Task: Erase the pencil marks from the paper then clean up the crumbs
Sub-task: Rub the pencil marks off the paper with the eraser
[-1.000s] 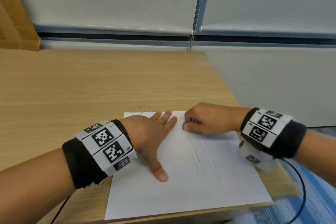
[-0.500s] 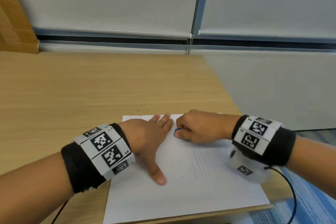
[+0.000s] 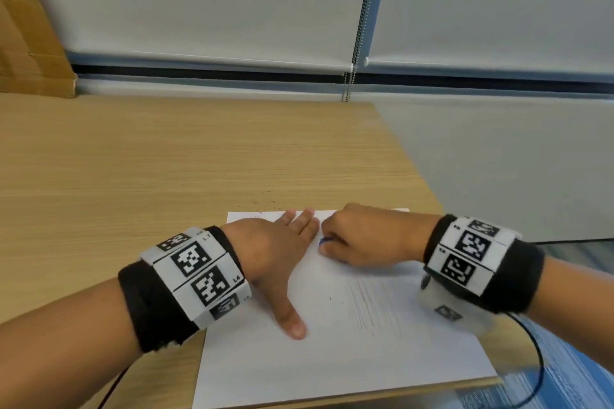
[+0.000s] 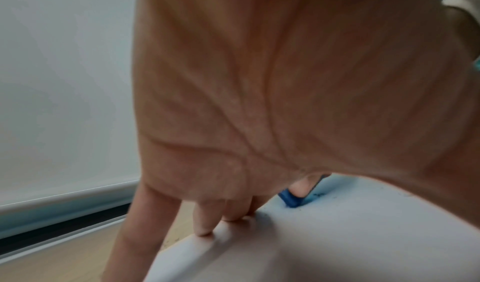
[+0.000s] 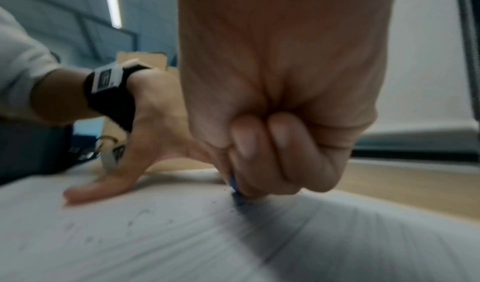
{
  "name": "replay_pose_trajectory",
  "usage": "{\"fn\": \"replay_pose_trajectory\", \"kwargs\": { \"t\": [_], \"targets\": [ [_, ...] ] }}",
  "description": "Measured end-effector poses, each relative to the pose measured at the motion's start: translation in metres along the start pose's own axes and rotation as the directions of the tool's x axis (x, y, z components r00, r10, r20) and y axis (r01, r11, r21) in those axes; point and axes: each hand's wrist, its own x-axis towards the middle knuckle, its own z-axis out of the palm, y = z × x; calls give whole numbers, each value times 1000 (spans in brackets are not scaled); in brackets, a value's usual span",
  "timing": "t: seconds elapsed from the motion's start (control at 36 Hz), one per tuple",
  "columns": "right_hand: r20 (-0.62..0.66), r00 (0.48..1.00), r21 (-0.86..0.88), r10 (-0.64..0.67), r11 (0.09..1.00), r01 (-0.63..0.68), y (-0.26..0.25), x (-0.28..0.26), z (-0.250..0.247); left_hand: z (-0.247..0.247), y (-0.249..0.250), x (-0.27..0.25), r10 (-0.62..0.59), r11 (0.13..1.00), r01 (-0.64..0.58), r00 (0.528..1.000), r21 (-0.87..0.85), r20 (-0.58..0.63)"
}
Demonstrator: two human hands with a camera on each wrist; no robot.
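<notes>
Both hands sit slightly further left along the sheet's top edge than a second ago, the right fist having closed up against the left fingertips.

Head view: the paper (image 3: 349, 335) lies at lower centre of the frame on the wooden desk (image 3: 166, 176), its near edge close to the desk's front edge. The left hand (image 3: 275, 252) lies flat on the sheet's upper left part, fingers straight and together, thumb splayed toward the bottom of the frame; it holds nothing. The right hand (image 3: 362, 236) is curled into a fist at the sheet's top centre, pinching a blue eraser (image 3: 324, 240), of which only a sliver shows at the fist's left side. Faint pencil marks (image 3: 372, 309) run in streaks at right of centre on the sheet. Dark crumbs (image 3: 265, 204) dot the desk just above the sheet's top edge.

Left wrist view: the left hand (image 4: 259, 102) fills the frame, its fingertips (image 4: 205, 229) pressing the paper (image 4: 337, 245) near its edge. The eraser (image 4: 289, 200) stands on the sheet at lower right of centre, a fingertip on it, with crumbs (image 4: 318, 194) beside it.

Right wrist view: blurred. The right hand (image 5: 280, 122) grips the eraser (image 5: 233, 184), whose lower end meets the paper (image 5: 182, 235). The left hand (image 5: 135, 163) rests flat at left.
</notes>
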Motion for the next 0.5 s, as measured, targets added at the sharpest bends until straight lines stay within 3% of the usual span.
{"fn": "replay_pose_trajectory", "kwargs": {
  "t": [0.17,0.31,0.42,0.5],
  "targets": [
    [-25,991,13,129,992,-129,27,3,-12,0,-1,0,-4,1000,4,1000,11,4],
    [42,999,16,-29,999,28,-3,-8,0,0,-2,2,16,1000,-16,1000,-1,-15],
    [10,997,29,81,996,-81,23,-8,-10,0,-2,1,16,1000,-16,1000,20,-6],
    [-7,998,20,68,997,-68,20,-12,-3,1,-3,2,12,1000,-11,1000,24,-20]
  ]
}}
